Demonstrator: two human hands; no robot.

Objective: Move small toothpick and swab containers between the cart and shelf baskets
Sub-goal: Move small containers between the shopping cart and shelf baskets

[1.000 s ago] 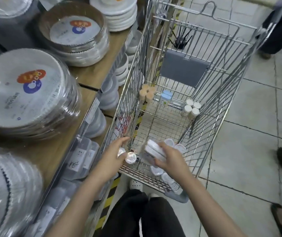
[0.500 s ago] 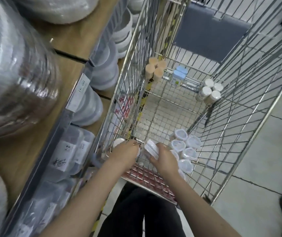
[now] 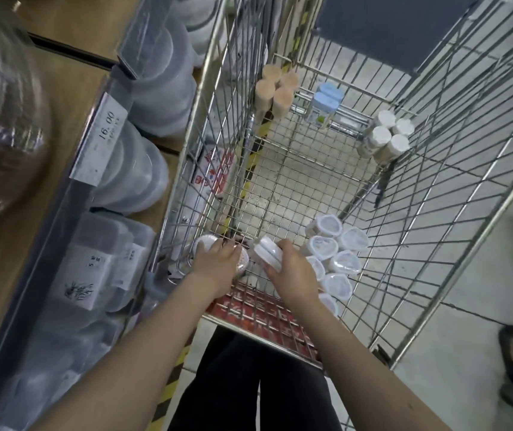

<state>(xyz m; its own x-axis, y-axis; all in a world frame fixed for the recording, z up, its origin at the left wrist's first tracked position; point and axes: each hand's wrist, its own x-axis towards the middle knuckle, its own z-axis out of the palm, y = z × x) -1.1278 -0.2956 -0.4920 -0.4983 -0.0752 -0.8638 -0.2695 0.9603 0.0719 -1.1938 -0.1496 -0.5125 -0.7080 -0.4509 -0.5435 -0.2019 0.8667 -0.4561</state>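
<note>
here we reach both arms down into the wire shopping cart (image 3: 454,169), working at its near end, toward six o'clock. our left hand (image 3: 217,262) lies palm down over small round containers (image 3: 203,244) in the cart's near left corner, fingers curled over them; whether it truly grips one we cannot tell. our right hand (image 3: 292,272) is closed around a stack of flat white lidded containers (image 3: 268,252), held on edge just beside the left hand. at three o'clock from that hand a cluster of clear white-lidded tubs (image 3: 336,253) sits against the right wall of the cart. at the far end, toward twelve o'clock, stand four tan-capped toothpick jars (image 3: 275,88), two blue-lidded boxes (image 3: 326,99) and four white-capped jars (image 3: 387,135), each group apart from the others. at nine o'clock the shelf (image 3: 62,88) carries stacked clear plastic tubs (image 3: 155,98) and a price tag (image 3: 99,141).
</note>
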